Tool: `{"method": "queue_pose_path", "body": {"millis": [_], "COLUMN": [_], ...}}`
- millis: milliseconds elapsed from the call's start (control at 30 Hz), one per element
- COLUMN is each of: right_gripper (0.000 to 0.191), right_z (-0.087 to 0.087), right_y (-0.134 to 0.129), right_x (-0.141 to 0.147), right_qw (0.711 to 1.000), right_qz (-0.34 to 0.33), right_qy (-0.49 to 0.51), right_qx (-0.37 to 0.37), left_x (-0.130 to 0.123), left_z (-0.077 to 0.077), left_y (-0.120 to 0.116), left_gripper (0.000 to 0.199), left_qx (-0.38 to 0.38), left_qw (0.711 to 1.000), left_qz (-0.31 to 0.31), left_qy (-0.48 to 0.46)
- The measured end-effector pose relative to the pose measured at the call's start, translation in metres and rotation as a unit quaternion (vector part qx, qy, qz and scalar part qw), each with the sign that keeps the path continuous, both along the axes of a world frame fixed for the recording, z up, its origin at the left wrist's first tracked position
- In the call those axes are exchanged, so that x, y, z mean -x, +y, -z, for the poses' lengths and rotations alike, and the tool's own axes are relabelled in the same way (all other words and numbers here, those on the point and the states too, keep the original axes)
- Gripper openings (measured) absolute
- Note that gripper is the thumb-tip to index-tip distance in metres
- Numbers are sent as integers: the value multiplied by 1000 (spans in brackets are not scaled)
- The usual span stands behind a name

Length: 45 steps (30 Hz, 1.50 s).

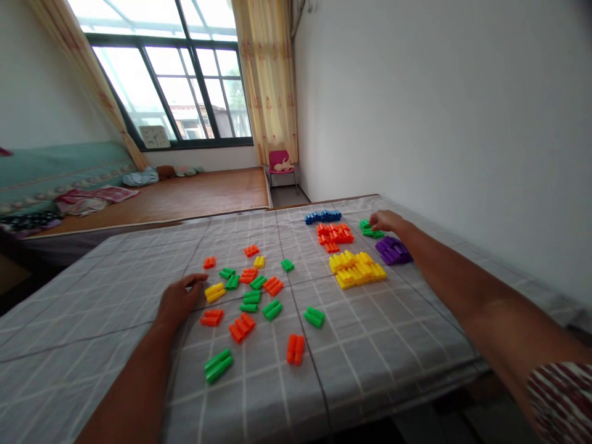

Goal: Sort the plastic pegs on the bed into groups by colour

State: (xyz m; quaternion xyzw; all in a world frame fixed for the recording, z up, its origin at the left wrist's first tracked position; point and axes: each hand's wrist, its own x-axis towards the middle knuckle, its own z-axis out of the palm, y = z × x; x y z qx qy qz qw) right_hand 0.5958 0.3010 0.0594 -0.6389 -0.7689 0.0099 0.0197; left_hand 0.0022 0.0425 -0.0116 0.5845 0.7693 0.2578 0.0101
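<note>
- Fingers of the right hand, bent downward, are at the small pile of bright green, ribbed plastic pieces on the far right of the cloth; whether they grasp a piece or have released one, I cannot tell.
- Fingers of the left hand are loosely bent and grasp nothing visible; their tips are just beside a yellow plastic piece made of short joined tubes.
- Around the green pile, other pieces are grouped by colour: a purple plastic heap just nearer the person, a large yellow plastic heap to its left, an orange-red plastic heap behind the yellow one, and a dark blue plastic row farthest back.
- To the right of the left hand, green, orange and yellow pieces lie scattered and mixed, some touching; a green tubular piece lies nearest the person, and an orange tubular piece lies to its right.
- All of them lie on a grey cloth with white and dark grid lines.
- Beyond stand a pink chair and a dark-framed window with patterned yellow curtains.
</note>
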Motion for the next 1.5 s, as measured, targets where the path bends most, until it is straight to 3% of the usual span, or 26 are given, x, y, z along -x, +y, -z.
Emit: {"method": "queue_pose_path", "body": {"millis": [200, 333, 467, 633, 767, 867, 967, 1067, 1167, 1333, 1500], "right_gripper": [42, 42, 43, 51, 52, 46, 33, 23, 25, 42, 40], "right_z": [17, 9, -2, 7, 6, -7, -15, -10, 4, 21, 27], "right_y": [-10, -9, -9, -17, -25, -32, -52, -83, -108, -119, -124], "right_x": [9, 1, -11, -9, -7, 11, 61, 131, 194, 248, 247], "right_qw": [998, 998, 993, 989, 991, 996, 994, 964, 932, 916, 899], "right_qz": [27, 45, 104, 133, 128, 68, -76, -257, -357, -394, -433], "right_qy": [-53, -44, -48, -41, -39, -39, 1, 54, 57, 20, 25], "right_qx": [9, -2, 18, 44, 16, -44, -78, -39, 23, 67, 58], "left_x": [-3, -5, -5, -3, -9, -17, -26, -34, -36, -34, -31], "left_z": [-6, -8, -7, -5, -6, -8, -10, -10, -7, -6, -8], "left_y": [-3, -4, -2, -1, -4, -5, -5, -5, -6, -7, -7], "left_gripper": [38, 36, 36, 38, 36, 36, 37, 37, 37, 37, 37], "left_qx": [-4, -3, -3, 0, -8, 0, 4, -3, -17, -27, -25], "left_qw": [1000, 1000, 1000, 1000, 1000, 1000, 1000, 999, 998, 996, 997], "left_qz": [-9, -14, -22, -17, -12, -5, 2, 25, 43, 48, 52], "left_qy": [-7, -12, -12, -13, -16, -9, -13, -34, -43, -64, -56]}}
